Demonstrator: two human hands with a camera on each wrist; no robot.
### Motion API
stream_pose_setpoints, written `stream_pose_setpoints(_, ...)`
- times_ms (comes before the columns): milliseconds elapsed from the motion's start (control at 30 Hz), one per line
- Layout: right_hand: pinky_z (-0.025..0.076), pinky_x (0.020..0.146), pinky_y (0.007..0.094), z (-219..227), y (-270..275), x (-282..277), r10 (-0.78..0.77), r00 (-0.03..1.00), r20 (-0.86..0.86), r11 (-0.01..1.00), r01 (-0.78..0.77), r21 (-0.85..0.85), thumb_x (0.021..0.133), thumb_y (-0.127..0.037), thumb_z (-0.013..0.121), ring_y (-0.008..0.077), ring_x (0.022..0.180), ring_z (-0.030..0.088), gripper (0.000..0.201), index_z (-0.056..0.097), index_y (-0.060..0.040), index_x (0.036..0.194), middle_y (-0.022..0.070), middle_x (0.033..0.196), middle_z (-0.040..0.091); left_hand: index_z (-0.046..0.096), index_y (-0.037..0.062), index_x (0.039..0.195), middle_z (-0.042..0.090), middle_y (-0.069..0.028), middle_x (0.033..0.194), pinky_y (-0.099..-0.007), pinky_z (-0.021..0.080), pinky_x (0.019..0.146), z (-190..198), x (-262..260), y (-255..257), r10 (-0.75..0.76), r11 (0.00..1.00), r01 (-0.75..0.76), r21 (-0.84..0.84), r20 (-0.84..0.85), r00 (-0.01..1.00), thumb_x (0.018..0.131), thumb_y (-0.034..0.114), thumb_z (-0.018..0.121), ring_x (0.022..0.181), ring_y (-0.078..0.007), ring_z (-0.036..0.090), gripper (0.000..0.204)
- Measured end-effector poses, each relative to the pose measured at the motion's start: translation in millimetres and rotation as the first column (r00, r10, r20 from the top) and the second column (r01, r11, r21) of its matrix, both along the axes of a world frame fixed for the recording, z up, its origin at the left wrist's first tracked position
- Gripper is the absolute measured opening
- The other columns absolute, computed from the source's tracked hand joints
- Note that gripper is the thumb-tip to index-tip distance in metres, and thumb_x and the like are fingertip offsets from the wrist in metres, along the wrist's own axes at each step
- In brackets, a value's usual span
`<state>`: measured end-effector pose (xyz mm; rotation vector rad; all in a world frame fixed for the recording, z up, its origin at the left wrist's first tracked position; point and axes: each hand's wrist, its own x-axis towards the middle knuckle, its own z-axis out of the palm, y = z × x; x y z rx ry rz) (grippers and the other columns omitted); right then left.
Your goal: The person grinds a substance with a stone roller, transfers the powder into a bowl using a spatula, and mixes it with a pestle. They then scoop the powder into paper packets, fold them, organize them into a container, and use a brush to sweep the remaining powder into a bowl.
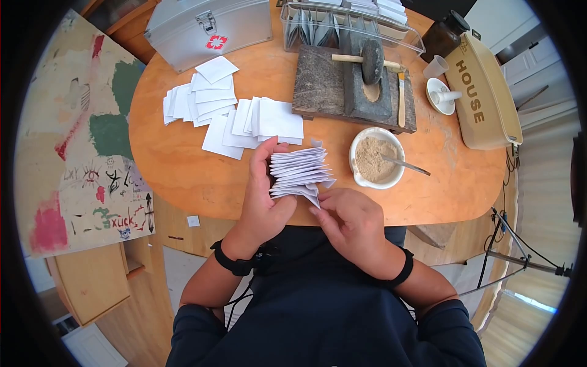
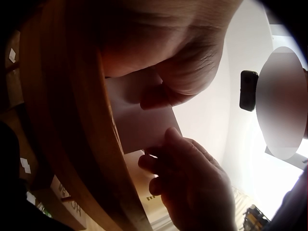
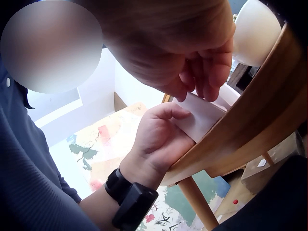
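Note:
A thick stack of folded white paper packets (image 1: 298, 166) stands on edge in my left hand (image 1: 262, 199), over the table's near edge. That hand grips it with the thumb on the near side and the fingers around the left end. My right hand (image 1: 358, 225) pinches the lower right corner of the nearest packet. In the left wrist view, the flat face of that packet (image 2: 142, 118) shows under the left thumb, with the right fingertips at its corner. The right wrist view shows the left thumb pressed on the white paper (image 3: 199, 118).
Flat white packets (image 1: 214, 92) lie spread beyond the stack. A white bowl of beige powder (image 1: 378, 174) with a metal handle in it stands to the right. Behind are a grey stone block (image 1: 318, 82), a brush (image 1: 402, 101), a metal case (image 1: 208, 37) and a HOUSE tin (image 1: 480, 92).

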<state>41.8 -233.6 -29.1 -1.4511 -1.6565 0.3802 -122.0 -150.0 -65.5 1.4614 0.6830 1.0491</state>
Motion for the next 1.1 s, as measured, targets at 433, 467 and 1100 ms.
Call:
stream_pose_setpoints(433,0.051,0.057,0.0306,1.0,-1.0,-3.7,-0.028,0.994,-0.109,0.994,0.016,-0.108,0.078,0.0,0.075,0.0217,0.068,0.065,0.022,0.064,-0.0024,0.097,0.0102,0.086,0.068,0.022,0.0023,0.148,0.039,-0.012,0.133,-0.0339,0.038,0.107,-0.1,0.3,-0.5,0.001,1.0,-0.001,-0.018,0.006,1.0,0.071,-0.014,0.047,0.124,-0.0215,0.045,0.083)
stream_pose_setpoints(467,0.053,0.061,0.034,1.3,-1.0,-4.4,-0.08,0.982,-0.172,0.987,0.054,-0.153,0.076,0.0,0.074,0.0264,0.07,0.066,0.025,0.063,-0.0029,0.098,0.0099,0.085,0.067,0.022,0.0023,0.148,0.039,-0.012,0.133,-0.0339,0.038,0.107,-0.5,0.1,-0.2,0.001,1.0,-0.001,-0.019,0.006,1.0,0.071,-0.014,0.047,0.124,-0.0215,0.045,0.083)
stream_pose_setpoints(1100,0.051,0.064,0.0361,-1.3,4.4,4.3,0.046,0.998,-0.036,0.994,-0.05,-0.1,0.076,0.004,0.07,0.0264,0.072,0.063,0.028,0.065,-0.0023,0.102,0.0108,0.084,0.063,0.023,0.0026,0.148,0.039,-0.012,0.132,-0.0337,0.037,0.107,0.5,-0.2,0.4,-0.015,1.0,0.015,-0.007,0.004,1.0,0.068,-0.013,0.045,0.122,-0.0218,0.045,0.084)
